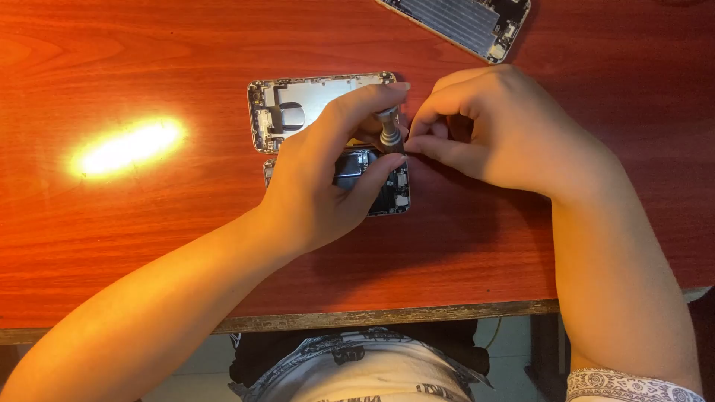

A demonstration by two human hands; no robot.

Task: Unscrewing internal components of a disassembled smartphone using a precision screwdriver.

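Observation:
An opened phone lies in the middle of the red-brown wooden table (149, 246). Its metal screen-side panel (309, 100) is folded up above the rear body (387, 190), which shows dark internal parts. My left hand (328, 182) rests over the phone body, with the index finger stretched across the panel and the thumb below. A small silver-handled screwdriver (389, 130) stands upright between both hands. My right hand (499, 126) pinches the screwdriver's handle with thumb and fingertips. The tool's tip is hidden behind my fingers.
A second opened phone shell (465, 22) lies at the table's far edge, partly cut off by the frame. A bright glare spot (126, 145) sits on the wood at the left. The table's front edge (387, 316) runs just above my lap.

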